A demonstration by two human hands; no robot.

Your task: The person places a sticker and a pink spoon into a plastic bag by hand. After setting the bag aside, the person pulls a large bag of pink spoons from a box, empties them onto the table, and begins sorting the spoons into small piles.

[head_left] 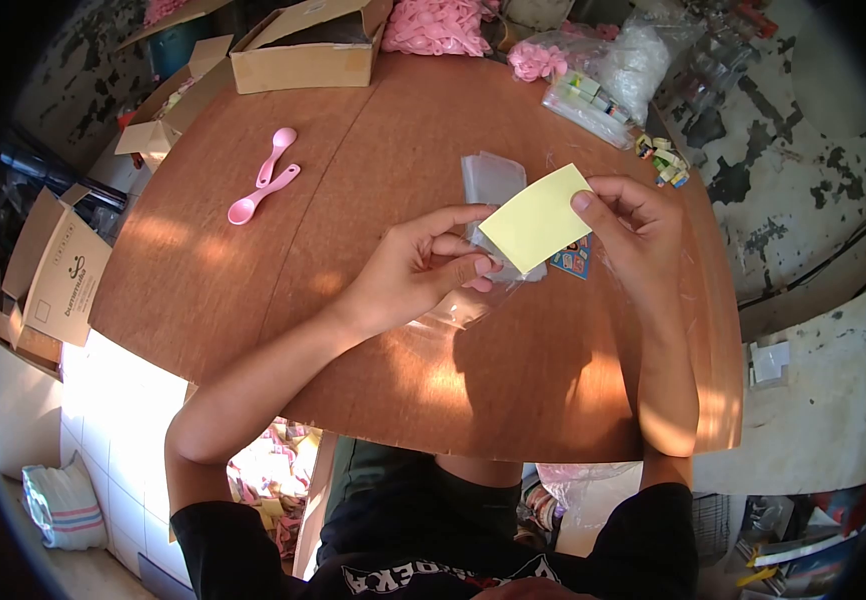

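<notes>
- From my view, the right hand (633, 215) pinches the upper right corner of the pale yellow card (536, 218), tilted toward two o'clock from centre.
- I see the left hand (408, 265) at the card's left corner, apart from the right; I cannot tell whether its fingers grip anything.
- Clear plastic bags (488, 178) lie on the table (373, 190) at one o'clock, partly behind the card, near a blue printed card (574, 262).
- Two pink spoons (275, 170) rest at ten o'clock, a cardboard box (303, 68) at eleven.
</notes>
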